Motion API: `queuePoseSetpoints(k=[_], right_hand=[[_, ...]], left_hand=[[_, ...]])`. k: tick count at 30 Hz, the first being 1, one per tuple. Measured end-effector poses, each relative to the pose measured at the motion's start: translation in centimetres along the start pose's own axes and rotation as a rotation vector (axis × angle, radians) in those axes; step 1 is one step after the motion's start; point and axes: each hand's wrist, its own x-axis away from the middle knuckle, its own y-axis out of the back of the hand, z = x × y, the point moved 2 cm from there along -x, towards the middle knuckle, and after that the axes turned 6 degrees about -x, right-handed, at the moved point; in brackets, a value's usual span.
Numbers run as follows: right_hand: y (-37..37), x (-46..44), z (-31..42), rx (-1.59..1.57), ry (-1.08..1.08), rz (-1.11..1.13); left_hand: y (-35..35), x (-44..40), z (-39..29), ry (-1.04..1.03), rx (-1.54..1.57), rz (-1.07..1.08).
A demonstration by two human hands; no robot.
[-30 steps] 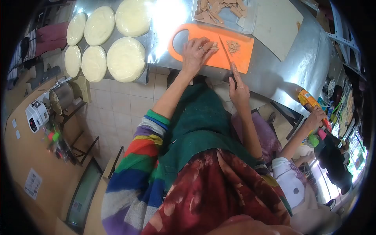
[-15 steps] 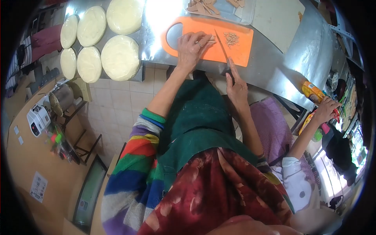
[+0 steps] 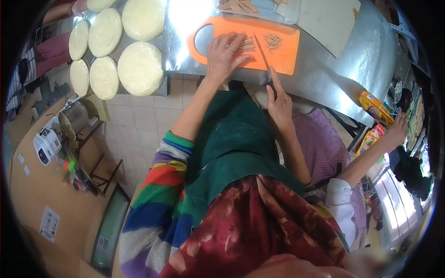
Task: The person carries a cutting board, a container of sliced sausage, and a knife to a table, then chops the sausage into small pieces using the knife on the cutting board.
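Note:
An orange cutting board (image 3: 227, 28) lies on the metal table. Thin light-brown strips (image 3: 248, 44) sit on it beside my left hand (image 3: 223, 56), whose fingers rest at their left ends with the thumb spread away. To the right is a small heap of chopped brown bits (image 3: 274, 42). My right hand (image 3: 280, 102) is closed around the handle of a knife (image 3: 263, 56), index finger stretched along it. The blade lies between the strips and the chopped bits, pointing away from me. What the strips are made of I cannot tell.
Several flat pale dough rounds (image 3: 140, 69) lie at left, where another person's hand (image 3: 79, 7) touches one. A clear tray of brown pieces (image 3: 289, 13) and a pale board (image 3: 329, 23) are behind. At right, a co-worker's hand (image 3: 396, 132) is near yellow packets (image 3: 375, 105).
My left thumb has spread from the fingers, uncovering more strips. My right hand keeps the knife almost in place. The co-worker's hand has left the yellow packet; another hand appears at upper left.

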Motion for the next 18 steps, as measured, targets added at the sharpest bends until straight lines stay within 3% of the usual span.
queuePoseSetpoints(k=[18], right_hand=[[-0.3, 0.1, 0.5, 0.009, 0.011, -0.019]], left_hand=[[-0.7, -0.1, 0.4, 0.01, -0.027, 0.011]])
